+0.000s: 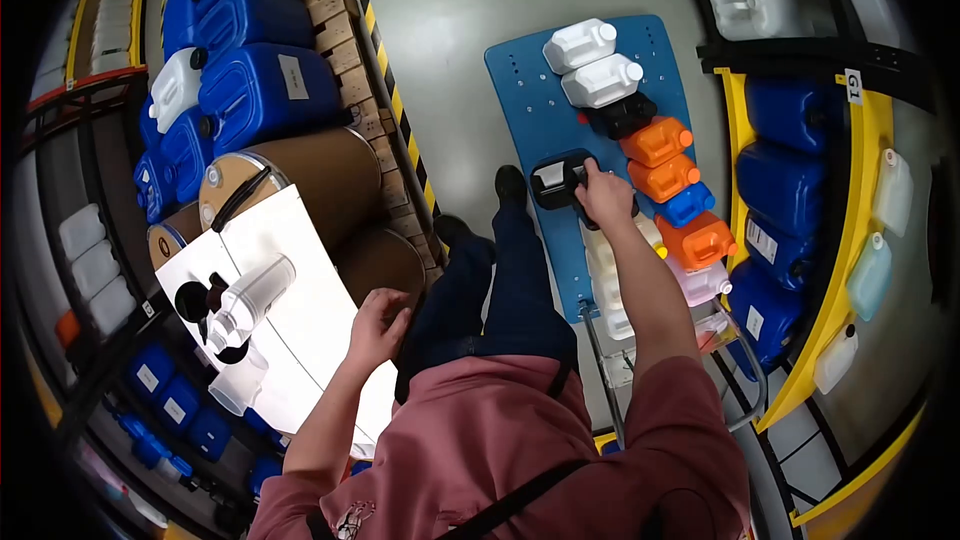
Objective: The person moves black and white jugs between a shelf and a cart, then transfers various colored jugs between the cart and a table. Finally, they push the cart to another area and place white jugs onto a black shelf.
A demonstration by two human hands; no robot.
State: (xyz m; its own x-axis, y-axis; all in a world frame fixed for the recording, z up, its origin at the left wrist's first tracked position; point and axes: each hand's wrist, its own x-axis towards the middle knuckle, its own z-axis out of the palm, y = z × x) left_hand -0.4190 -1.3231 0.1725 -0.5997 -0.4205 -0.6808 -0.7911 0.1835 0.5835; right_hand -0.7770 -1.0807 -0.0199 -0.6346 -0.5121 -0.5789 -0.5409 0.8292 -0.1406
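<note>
My right hand [604,194] is closed on the handle side of a black jerrycan [548,192] with a pale label, at the left edge of a blue cart [505,70]. Beside it on the cart stand white jerrycans [600,80], another black jerrycan [628,115], orange jerrycans [655,142] and a small blue jerrycan [686,205]. My left hand [378,328] hangs near my waist, holding nothing, its fingers loosely bent and apart. Left of it, a white board [290,325] carries a translucent bottle [262,292], a clear jug [238,382] and several dark round pieces.
Large blue drums [265,90] and brown fibre drums [310,180] stand on wooden pallets [345,50] to the left. Yellow-black floor tape [385,105] runs alongside. A yellow-framed shelf [860,230] with blue canisters [785,175] borders the cart on the right.
</note>
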